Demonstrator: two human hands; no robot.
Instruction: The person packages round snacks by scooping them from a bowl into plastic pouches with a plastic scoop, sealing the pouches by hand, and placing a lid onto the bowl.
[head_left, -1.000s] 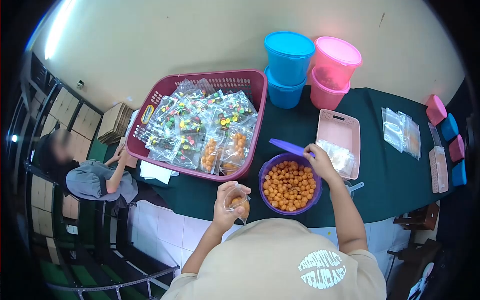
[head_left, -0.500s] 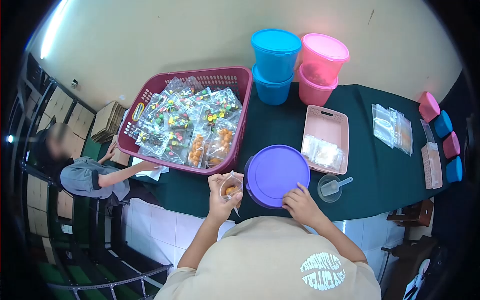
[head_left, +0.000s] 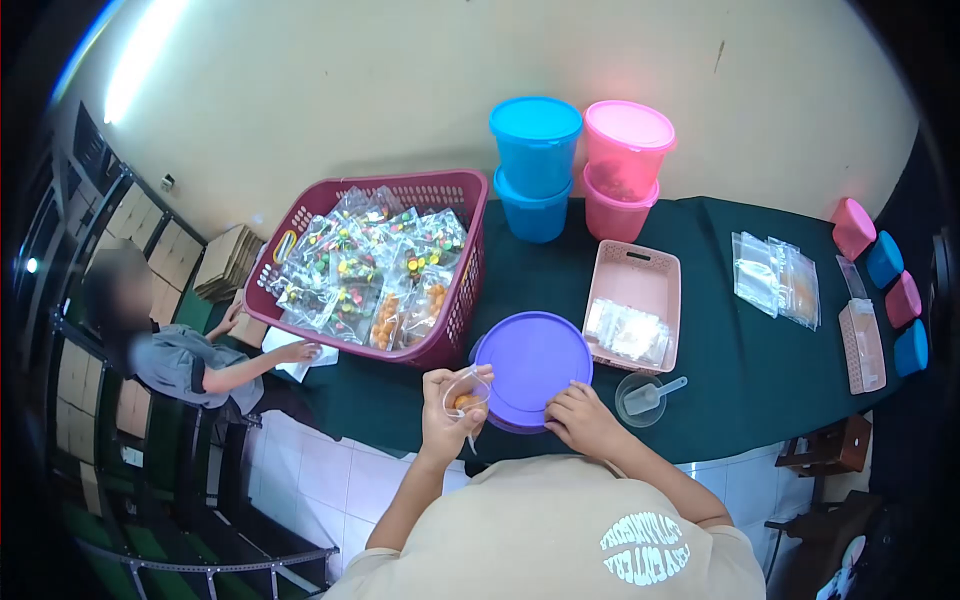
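Observation:
My left hand (head_left: 446, 418) is wrapped round a small clear plastic bag (head_left: 467, 398) with orange balls inside; the bag's mouth is open and faces up. Just right of it stands a round purple tub covered by its purple lid (head_left: 537, 366). My right hand (head_left: 584, 420) rests on the lid's front right edge, with fingers bent and nothing seen held in them. The tub's contents are hidden under the lid. Beyond my left hand, a maroon basket (head_left: 468, 300) holds many filled clear bags, some with colourful pieces and some with orange balls.
A pink tray (head_left: 632, 262) holds small clear packets. Near it a clear bowl has a scoop (head_left: 645, 398). Blue tubs (head_left: 535, 160) and pink tubs (head_left: 625, 150) stand stacked behind. Flat bags (head_left: 778, 278) lie at right. A co-worker (head_left: 190, 365) touches papers at left.
The purple lid has come down over the tub of orange balls, hiding them. My right hand has moved from the lid's raised edge to its front edge. The co-worker's hand has reached the papers.

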